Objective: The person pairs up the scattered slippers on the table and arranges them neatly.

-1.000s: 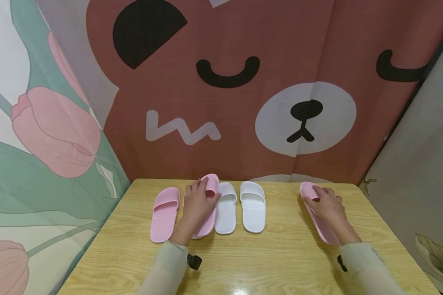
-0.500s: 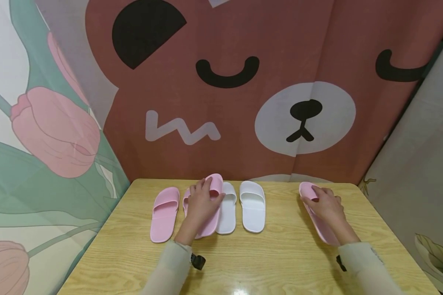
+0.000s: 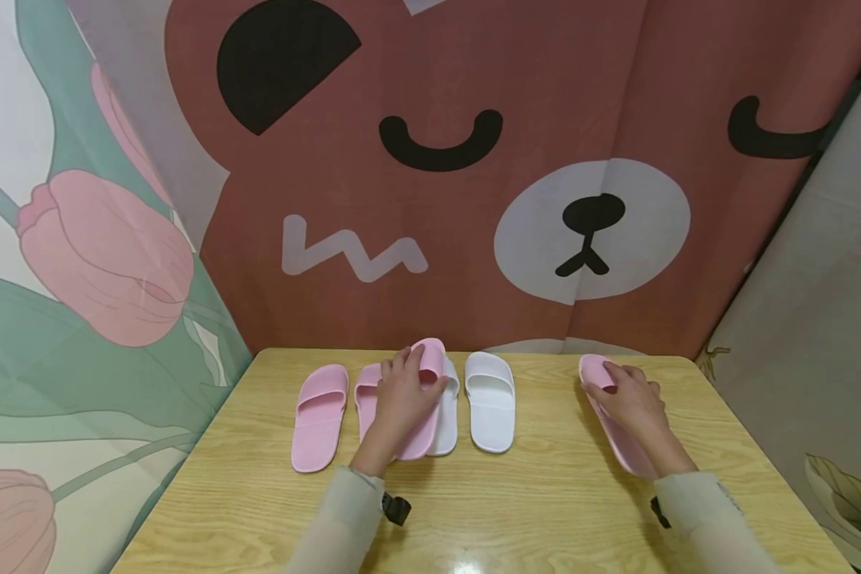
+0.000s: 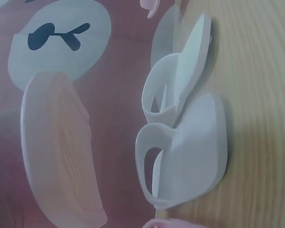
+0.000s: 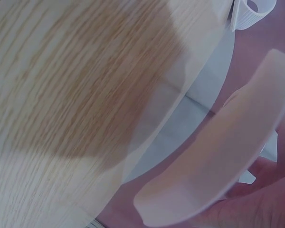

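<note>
My left hand (image 3: 404, 400) grips a pink slide slipper (image 3: 434, 360) near its strap. In the head view that slipper overlaps a white slipper (image 3: 448, 430); the left wrist view shows it raised off the table, pale pink sole (image 4: 57, 152) side-on. Just to its left lies another pink slipper (image 3: 366, 387), partly hidden by my hand and wrist. Over at the right, my right hand (image 3: 637, 405) grips a further pink slipper (image 3: 593, 370) by the strap end, tilted, with its edge and underside (image 5: 218, 147) filling part of the right wrist view.
A pink slipper (image 3: 319, 418) lies at the left end of the row and a second white slipper (image 3: 490, 402) at its right. All rest on a wooden table (image 3: 531, 502). A bear-print curtain (image 3: 459, 303) hangs right behind the table's back edge.
My left hand has carried its pink slipper to the right, from over the neighbouring pink slipper to over the white one. My right hand has barely moved.
</note>
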### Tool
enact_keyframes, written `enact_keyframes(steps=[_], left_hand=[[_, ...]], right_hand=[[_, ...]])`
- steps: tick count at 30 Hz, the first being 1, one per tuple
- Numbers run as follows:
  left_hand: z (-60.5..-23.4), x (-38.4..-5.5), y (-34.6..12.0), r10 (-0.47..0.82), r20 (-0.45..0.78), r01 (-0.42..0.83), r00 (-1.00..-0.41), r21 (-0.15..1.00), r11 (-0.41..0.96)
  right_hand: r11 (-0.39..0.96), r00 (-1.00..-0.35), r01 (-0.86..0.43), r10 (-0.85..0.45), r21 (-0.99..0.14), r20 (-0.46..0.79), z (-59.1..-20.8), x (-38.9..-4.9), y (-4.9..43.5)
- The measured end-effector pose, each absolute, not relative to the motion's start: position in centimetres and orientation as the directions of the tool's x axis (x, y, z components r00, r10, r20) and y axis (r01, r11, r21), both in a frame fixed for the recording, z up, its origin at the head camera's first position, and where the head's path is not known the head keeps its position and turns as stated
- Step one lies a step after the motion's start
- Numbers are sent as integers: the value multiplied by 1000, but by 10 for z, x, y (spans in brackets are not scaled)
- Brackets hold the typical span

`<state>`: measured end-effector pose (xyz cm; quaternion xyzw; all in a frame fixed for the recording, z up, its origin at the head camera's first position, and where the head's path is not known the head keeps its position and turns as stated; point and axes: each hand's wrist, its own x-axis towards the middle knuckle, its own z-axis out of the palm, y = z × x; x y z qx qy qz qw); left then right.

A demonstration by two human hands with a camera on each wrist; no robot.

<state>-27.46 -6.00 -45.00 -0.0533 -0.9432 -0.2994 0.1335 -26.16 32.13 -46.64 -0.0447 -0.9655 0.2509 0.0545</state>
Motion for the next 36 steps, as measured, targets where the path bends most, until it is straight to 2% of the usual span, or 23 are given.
enact_keyframes(steps=[27,36], left_hand=[[-450,-274,-29,65,295,225,-953,549,805],[-450,-274,-17,88,309,244,-947,517,821]], right_hand=[[867,-989,63,120,-495,84,-464,-264,316],[860,-990,75,126,-504,67,-462,-265,313]])
